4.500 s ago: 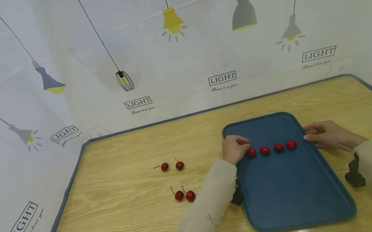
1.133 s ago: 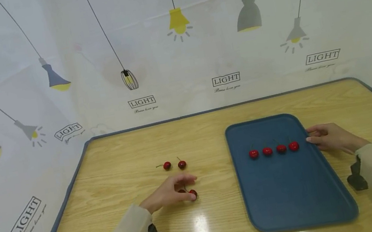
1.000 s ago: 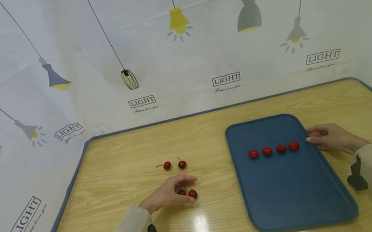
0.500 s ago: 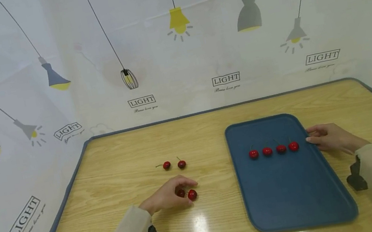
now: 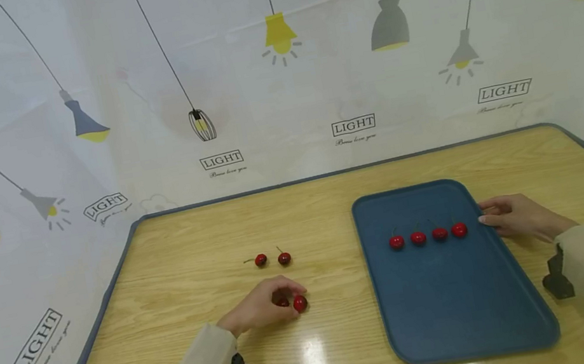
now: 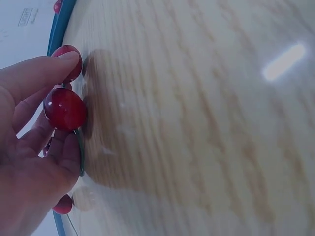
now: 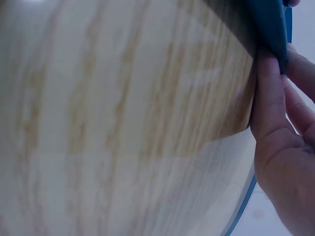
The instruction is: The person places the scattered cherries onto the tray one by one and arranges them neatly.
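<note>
A: Where does the left hand point(image 5: 260, 305) appear, and what is the state of its fingers?

B: Below and left of the frame's centre; thumb and forefinger pinch a red cherry point(image 5: 300, 303). A darker cherry point(image 5: 282, 302) sits just beside it, partly covered by the curve of the hand.

A: And the right hand point(image 5: 524, 217)?

B: Right of centre, its fingers grasping the right rim of a blue tray point(image 5: 463, 301), which occupies the lower right of the frame.

A: How are the other cherries distributed?

B: Two stemmed cherries point(image 5: 284, 259) lie on the wood-grained table point(image 5: 192, 244), just above the left hand; one stem points left, the other upward. A row of four cherries point(image 5: 419, 238) crosses the tray's upper part.

A: What fills the top?

B: A pale backdrop point(image 5: 239, 75) printed with hanging lamps and the word LIGHT.
</note>
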### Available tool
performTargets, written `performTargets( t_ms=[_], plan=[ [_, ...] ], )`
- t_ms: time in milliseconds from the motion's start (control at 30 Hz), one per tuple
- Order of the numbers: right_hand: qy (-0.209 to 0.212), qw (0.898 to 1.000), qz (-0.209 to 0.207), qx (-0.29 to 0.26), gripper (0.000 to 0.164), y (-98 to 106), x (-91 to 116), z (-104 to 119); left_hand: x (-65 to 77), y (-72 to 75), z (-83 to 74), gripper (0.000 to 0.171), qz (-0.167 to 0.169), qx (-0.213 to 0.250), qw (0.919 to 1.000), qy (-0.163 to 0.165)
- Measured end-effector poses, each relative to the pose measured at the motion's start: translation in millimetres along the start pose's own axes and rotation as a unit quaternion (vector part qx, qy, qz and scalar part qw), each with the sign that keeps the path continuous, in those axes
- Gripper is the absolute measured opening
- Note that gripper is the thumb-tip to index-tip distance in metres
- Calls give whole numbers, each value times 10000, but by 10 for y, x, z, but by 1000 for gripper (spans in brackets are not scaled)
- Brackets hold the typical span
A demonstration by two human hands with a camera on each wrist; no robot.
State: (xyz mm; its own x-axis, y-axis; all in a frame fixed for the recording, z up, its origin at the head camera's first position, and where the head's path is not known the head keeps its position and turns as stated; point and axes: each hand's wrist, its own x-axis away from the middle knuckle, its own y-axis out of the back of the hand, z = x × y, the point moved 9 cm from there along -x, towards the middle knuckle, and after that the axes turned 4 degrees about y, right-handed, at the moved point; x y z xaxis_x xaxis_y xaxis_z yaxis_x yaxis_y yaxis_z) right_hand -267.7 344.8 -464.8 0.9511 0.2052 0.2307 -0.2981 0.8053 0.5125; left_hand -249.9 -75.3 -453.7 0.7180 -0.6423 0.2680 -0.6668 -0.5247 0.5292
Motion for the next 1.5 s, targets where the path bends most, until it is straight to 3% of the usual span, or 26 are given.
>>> performTargets(
  t_ms=[333, 467, 900, 1500],
  plan=[
    [-113, 9999, 19, 12, 61, -1, -21, -36, 24, -5, -129, 32, 62, 20, 9999, -76],
    [-86, 10000, 24, 14, 62, 2, -17, -37, -26, -35, -43, 32, 67, 72, 9999, -110],
    [-43, 10000, -5, -27, 62, 1, -13, -28, -42, -41, -24, 23, -59, 320, 9995, -3],
    [-88, 9998, -72, -167, 62, 5, -5, -22, -36, 93, 43, 18, -784, 813, 9936, 51]
  ],
)
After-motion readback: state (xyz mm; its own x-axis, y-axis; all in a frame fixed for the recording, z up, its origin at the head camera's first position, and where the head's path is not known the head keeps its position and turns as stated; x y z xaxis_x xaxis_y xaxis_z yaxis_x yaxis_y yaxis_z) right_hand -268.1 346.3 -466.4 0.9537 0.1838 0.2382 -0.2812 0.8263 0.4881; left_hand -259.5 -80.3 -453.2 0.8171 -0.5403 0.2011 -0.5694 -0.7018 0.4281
